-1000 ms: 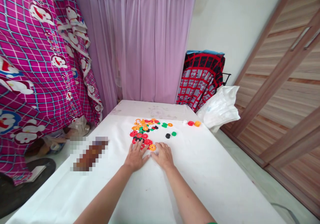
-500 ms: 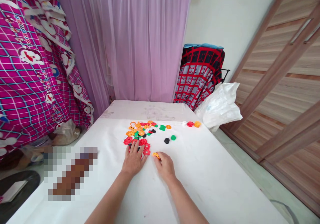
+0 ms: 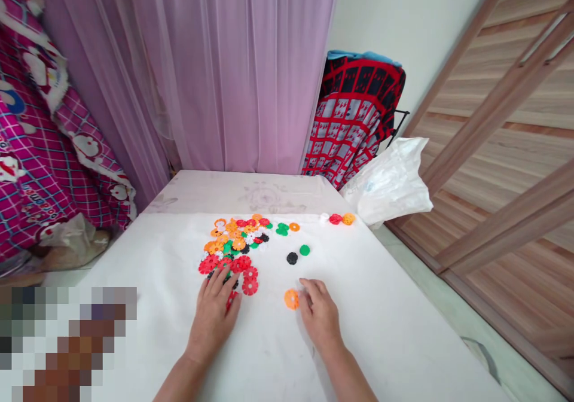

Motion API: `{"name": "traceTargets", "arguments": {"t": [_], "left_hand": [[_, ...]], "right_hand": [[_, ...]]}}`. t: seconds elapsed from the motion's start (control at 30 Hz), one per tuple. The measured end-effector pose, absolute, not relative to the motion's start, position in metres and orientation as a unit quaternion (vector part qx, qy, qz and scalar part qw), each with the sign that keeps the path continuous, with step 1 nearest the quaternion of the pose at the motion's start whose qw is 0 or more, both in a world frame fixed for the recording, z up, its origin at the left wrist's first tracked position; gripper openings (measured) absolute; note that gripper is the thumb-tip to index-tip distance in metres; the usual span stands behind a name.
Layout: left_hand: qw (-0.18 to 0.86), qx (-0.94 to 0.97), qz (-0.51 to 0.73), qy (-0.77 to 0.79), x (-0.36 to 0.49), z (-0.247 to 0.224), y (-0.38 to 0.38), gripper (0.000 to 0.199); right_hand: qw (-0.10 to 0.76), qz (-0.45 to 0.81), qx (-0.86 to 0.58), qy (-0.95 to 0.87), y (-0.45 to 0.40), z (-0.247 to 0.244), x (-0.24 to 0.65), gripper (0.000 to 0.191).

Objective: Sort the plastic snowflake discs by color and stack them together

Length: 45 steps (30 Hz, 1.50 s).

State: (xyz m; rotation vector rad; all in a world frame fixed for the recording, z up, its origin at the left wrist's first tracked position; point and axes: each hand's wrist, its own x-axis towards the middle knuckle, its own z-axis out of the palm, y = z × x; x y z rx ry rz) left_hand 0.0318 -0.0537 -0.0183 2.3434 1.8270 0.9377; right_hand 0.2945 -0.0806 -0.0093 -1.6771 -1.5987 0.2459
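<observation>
My left hand (image 3: 214,306) lies with fingers spread on the near edge of a pile of notched plastic discs, touching red and black ones partly hidden under it. A few red discs (image 3: 250,281) show just right of its fingertips. My right hand (image 3: 321,315) is open, its fingers loosely bent beside an orange disc (image 3: 291,299) that lies flat on the cloth. Whether the fingertips still touch this disc I cannot tell. Beyond that hand are a single black disc (image 3: 292,258) and a green disc (image 3: 305,250).
The pile's orange discs (image 3: 217,243) spread behind my left hand, mixed with several other colours. Green discs (image 3: 282,230) and an orange ring (image 3: 294,227) lie farther back. A red ball-like piece (image 3: 335,218) stands near the white plastic bag (image 3: 390,180). White cloth (image 3: 269,354) covers the table.
My right hand has let go of the orange disc, which now lies flat, and has opened. The left hand stays on the pile. The view has shifted somewhat.
</observation>
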Motion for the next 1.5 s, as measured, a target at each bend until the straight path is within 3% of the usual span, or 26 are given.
{"name": "traceTargets", "arguments": {"t": [0.17, 0.23, 0.37, 0.53, 0.73, 0.83, 0.93, 1.1, 1.5], "left_hand": [[0.045, 0.722, 0.374, 0.580, 0.025, -0.023, -0.051, 0.036], [0.056, 0.716, 0.388, 0.578, 0.025, -0.021, -0.051, 0.035], [0.085, 0.704, 0.397, 0.583, 0.024, -0.016, -0.053, 0.035], [0.114, 0.689, 0.415, 0.583, 0.023, -0.014, -0.056, 0.035], [0.137, 0.669, 0.449, 0.575, 0.024, -0.009, -0.058, 0.033], [0.156, 0.662, 0.460, 0.571, 0.026, -0.005, -0.058, 0.033], [0.173, 0.647, 0.481, 0.566, 0.028, -0.002, -0.058, 0.032], [0.197, 0.613, 0.508, 0.572, 0.031, 0.002, -0.060, 0.033], [0.218, 0.531, 0.544, 0.612, 0.021, 0.005, -0.057, 0.037]], "right_hand": [[0.442, 0.072, -0.645, -0.619, -0.021, 0.020, 0.330, 0.030], [0.384, 0.051, -0.666, -0.637, 0.022, 0.040, 0.341, 0.027], [0.161, 0.066, -0.687, -0.705, 0.098, 0.064, 0.340, 0.039], [0.094, 0.101, -0.692, -0.709, 0.130, 0.055, 0.324, 0.036], [0.106, 0.122, -0.736, -0.658, 0.120, 0.050, 0.341, 0.045], [0.211, 0.149, -0.747, -0.613, 0.080, 0.048, 0.351, 0.045], [0.337, 0.212, -0.671, -0.626, 0.018, 0.039, 0.344, 0.036], [0.314, 0.257, -0.589, -0.698, -0.058, 0.028, 0.311, 0.029], [0.271, 0.171, -0.524, -0.789, -0.073, 0.025, 0.306, 0.040]]}}
